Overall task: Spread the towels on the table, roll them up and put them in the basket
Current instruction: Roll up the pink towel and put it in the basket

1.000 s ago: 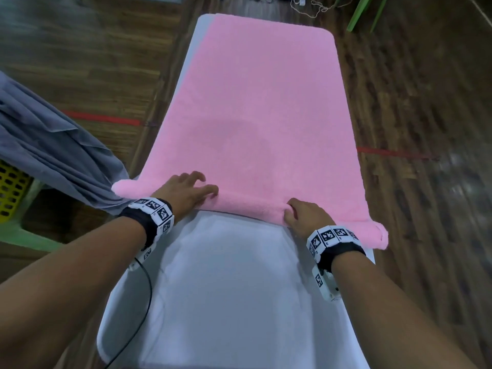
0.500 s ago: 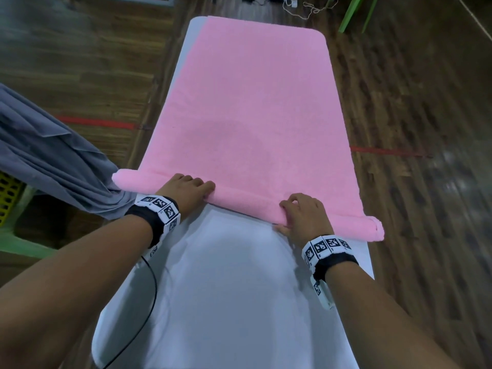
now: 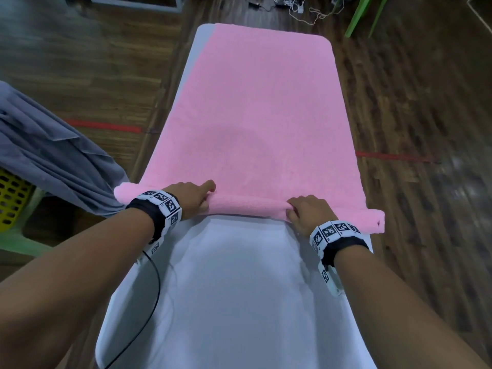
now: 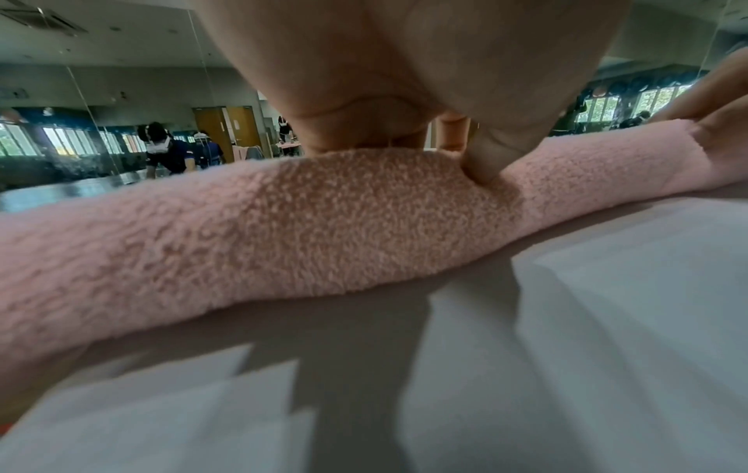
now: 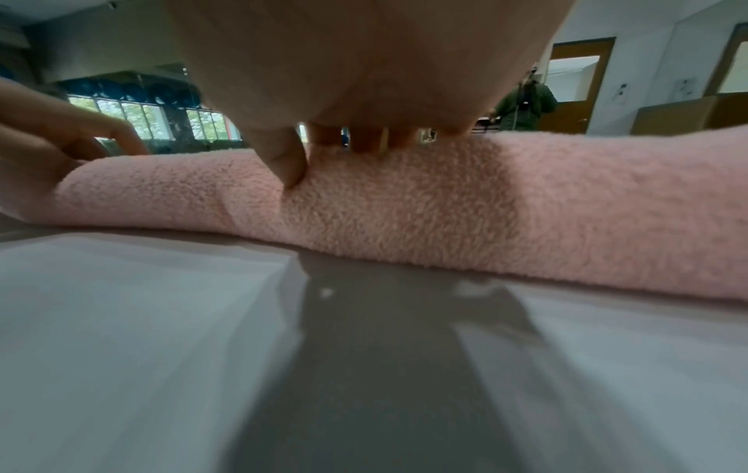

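A: How is the pink towel (image 3: 255,110) laid?

B: It is spread flat along the white desk (image 3: 234,288), its near edge wound into a fluffy, looped-pile roll.

A: And the hands?

B: The roll is gripped by the left hand (image 3: 190,197) and the right hand (image 3: 306,211), fingers curled over it, thumbs pressed in. A yellow basket (image 3: 12,198) is seen at left.
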